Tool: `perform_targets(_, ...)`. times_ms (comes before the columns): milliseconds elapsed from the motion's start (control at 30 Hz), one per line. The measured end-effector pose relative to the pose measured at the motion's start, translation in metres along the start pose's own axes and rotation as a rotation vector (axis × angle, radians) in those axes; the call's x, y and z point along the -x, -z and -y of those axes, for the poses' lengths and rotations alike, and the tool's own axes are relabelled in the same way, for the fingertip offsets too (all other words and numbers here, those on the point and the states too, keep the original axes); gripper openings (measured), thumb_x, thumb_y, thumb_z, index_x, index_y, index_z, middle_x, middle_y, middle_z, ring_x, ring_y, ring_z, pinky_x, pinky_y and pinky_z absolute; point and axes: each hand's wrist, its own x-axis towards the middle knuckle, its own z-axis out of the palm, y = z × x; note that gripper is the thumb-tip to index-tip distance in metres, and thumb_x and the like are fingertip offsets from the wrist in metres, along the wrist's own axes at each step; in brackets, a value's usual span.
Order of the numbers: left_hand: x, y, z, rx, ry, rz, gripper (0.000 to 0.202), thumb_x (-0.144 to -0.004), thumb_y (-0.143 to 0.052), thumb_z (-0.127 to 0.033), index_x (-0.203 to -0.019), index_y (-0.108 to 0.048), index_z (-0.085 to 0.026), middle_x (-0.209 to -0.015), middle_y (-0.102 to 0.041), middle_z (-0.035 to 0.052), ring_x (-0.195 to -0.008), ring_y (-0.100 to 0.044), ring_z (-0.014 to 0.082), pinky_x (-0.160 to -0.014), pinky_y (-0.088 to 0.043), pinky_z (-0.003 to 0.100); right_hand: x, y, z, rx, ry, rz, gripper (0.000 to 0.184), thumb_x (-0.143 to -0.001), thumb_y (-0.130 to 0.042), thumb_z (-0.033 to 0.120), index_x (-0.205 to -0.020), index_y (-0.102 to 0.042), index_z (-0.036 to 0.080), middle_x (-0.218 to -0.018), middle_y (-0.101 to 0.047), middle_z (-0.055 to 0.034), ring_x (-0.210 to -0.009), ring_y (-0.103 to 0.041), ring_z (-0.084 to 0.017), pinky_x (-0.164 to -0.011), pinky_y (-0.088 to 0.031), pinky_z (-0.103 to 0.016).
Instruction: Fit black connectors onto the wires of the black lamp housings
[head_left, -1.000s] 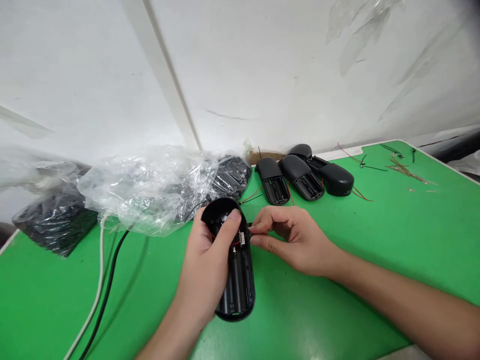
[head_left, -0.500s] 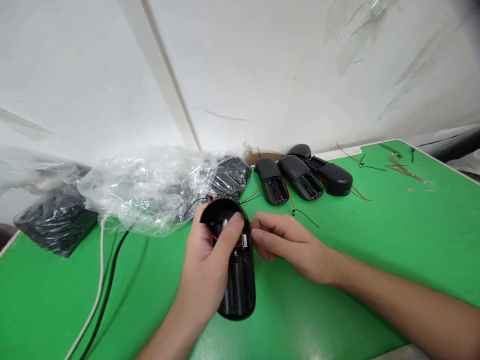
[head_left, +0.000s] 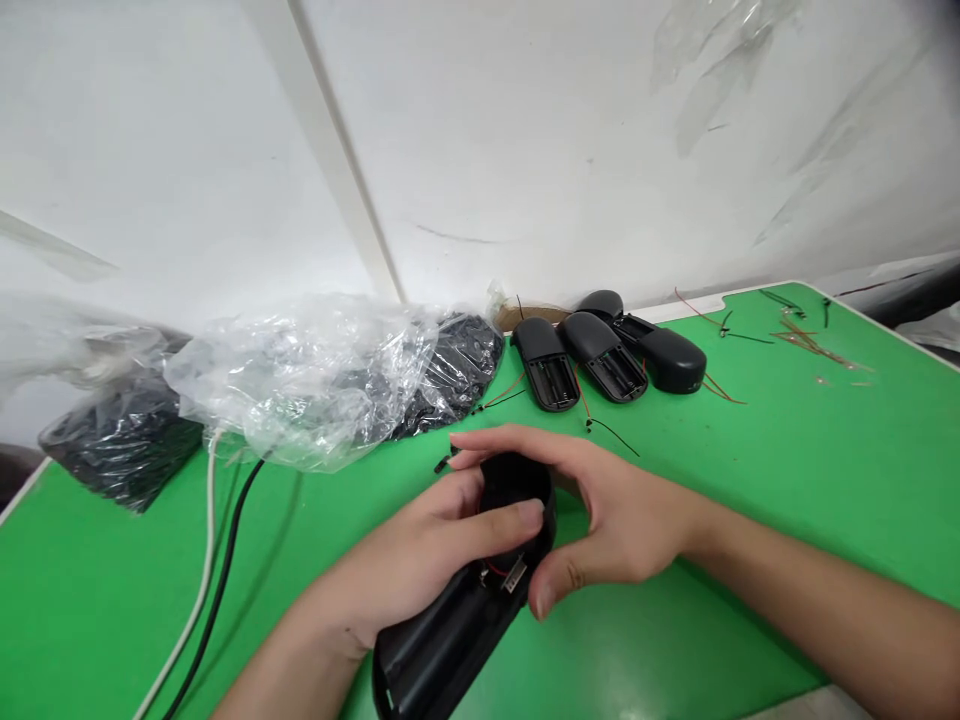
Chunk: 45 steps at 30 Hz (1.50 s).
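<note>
A hollow black plastic housing (head_left: 450,640) slants across the front middle, its open inside facing up. My left hand (head_left: 435,550) grips it from the left, with the thumb laid across the inside. Curved around its rounded far end is my right hand (head_left: 600,510), fingers over the far rim and thumb at the right edge. Inside the housing I see a small pale connector-like part (head_left: 514,575) and a bit of red wire (head_left: 495,570). A small black piece on a wire (head_left: 444,460) sticks out beyond the far end by my right fingertips.
Several black housings with battery slots (head_left: 551,375) lie at the back of the green table (head_left: 712,520). Clear plastic bags (head_left: 315,370) of black parts stand back left. A white cable (head_left: 196,580) and a black cable (head_left: 217,580) run forward. Loose wires (head_left: 810,345) lie back right.
The housing has turned clockwise, its near end swinging left and toward me. My right hand has gone from its right side to around the far end.
</note>
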Motion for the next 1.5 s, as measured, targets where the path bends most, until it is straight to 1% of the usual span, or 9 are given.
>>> perform_targets(200,0.000,0.000,-0.006,-0.169,0.007,0.083,0.041,-0.086,-0.075,-0.050,-0.098,-0.060,-0.015,-0.080,-0.052,-0.0031,-0.069,-0.048,0.0058,-0.060,-0.041,0.019,-0.003,-0.004,-0.005,0.130,0.132,0.018,0.111,-0.056,-0.099,0.028,-0.154,-0.046,0.022,-0.132,-0.060,-0.0100,-0.122,-0.057,-0.022,-0.108,-0.046,-0.034)
perform_targets(300,-0.001,0.000,-0.006,-0.149,0.016,0.077,0.043,-0.084,-0.076,-0.050,-0.102,-0.060,-0.014,-0.081,-0.053,-0.0025,-0.069,-0.046,0.0064,-0.060,-0.039,0.020,-0.003,-0.004,-0.006,0.175,0.167,0.027,0.109,-0.060,-0.097,0.031,-0.155,-0.044,0.021,-0.129,-0.058,-0.0111,-0.118,-0.056,-0.021,-0.106,-0.046,-0.034)
perform_targets(433,-0.001,0.002,-0.004,-0.186,0.016,0.078,0.046,-0.086,-0.074,-0.053,-0.105,-0.062,-0.013,-0.084,-0.056,-0.0002,-0.071,-0.049,0.0091,-0.063,-0.040,0.022,-0.003,-0.005,-0.010,0.229,0.191,0.038,0.109,-0.067,-0.094,0.034,-0.160,-0.037,0.026,-0.134,-0.054,-0.0122,-0.122,-0.054,-0.023,-0.109,-0.044,-0.039)
perform_targets(600,0.001,0.001,-0.002,-0.242,-0.046,0.038,0.045,-0.088,-0.071,-0.053,-0.113,-0.065,-0.017,-0.096,-0.060,0.0026,-0.083,-0.053,0.0129,-0.073,-0.045,0.026,-0.003,-0.010,-0.017,0.208,0.204,0.023,0.115,-0.064,-0.095,0.036,-0.160,-0.034,0.028,-0.135,-0.051,-0.0118,-0.124,-0.052,-0.024,-0.110,-0.044,-0.039)
perform_targets(767,0.001,0.001,-0.003,-0.229,-0.032,0.068,0.043,-0.088,-0.071,-0.054,-0.106,-0.063,-0.016,-0.092,-0.058,0.0010,-0.082,-0.052,0.0117,-0.070,-0.044,0.023,-0.003,-0.012,-0.015,0.219,0.215,-0.001,0.115,-0.064,-0.095,0.040,-0.161,-0.032,0.029,-0.133,-0.053,-0.0118,-0.121,-0.053,-0.025,-0.105,-0.047,-0.040)
perform_targets(967,0.000,0.001,-0.004,-0.240,-0.022,0.057,0.041,-0.089,-0.071,-0.053,-0.101,-0.060,-0.015,-0.084,-0.057,-0.0017,-0.072,-0.050,0.0087,-0.063,-0.041,0.022,-0.003,-0.010,-0.020,0.286,0.278,-0.003,0.121,-0.062,-0.096,0.041,-0.162,-0.028,0.026,-0.139,-0.053,-0.0127,-0.124,-0.052,-0.026,-0.107,-0.046,-0.039)
perform_targets(1233,0.000,0.005,-0.001,-0.294,-0.005,0.052,0.045,-0.089,-0.068,-0.056,-0.106,-0.061,-0.016,-0.087,-0.055,-0.0012,-0.075,-0.049,0.0098,-0.065,-0.042,0.023,-0.002,-0.011,-0.018,0.250,0.186,0.048,0.117,-0.067,-0.094,0.035,-0.162,-0.025,0.028,-0.134,-0.052,-0.0122,-0.121,-0.053,-0.025,-0.105,-0.047,-0.038)
perform_targets(1400,0.001,0.005,-0.007,-0.346,-0.062,0.096,0.039,-0.092,-0.067,-0.051,-0.113,-0.063,-0.019,-0.090,-0.056,-0.0013,-0.077,-0.048,0.0104,-0.066,-0.043,0.022,-0.002,-0.011,-0.017,0.247,0.203,0.066,0.114,-0.070,-0.092,0.033,-0.162,-0.024,0.026,-0.135,-0.050,-0.0135,-0.124,-0.052,-0.025,-0.107,-0.046,-0.039)
perform_targets(1500,0.001,0.007,-0.008,-0.346,-0.051,0.094,0.038,-0.091,-0.067,-0.051,-0.112,-0.064,-0.019,-0.088,-0.056,-0.0017,-0.075,-0.047,0.0108,-0.064,-0.042,0.022,-0.002,-0.012,-0.017,0.240,0.190,0.075,0.111,-0.074,-0.090,0.032,-0.162,-0.023,0.028,-0.139,-0.048,-0.0142,-0.127,-0.051,-0.025,-0.108,-0.045,-0.039)
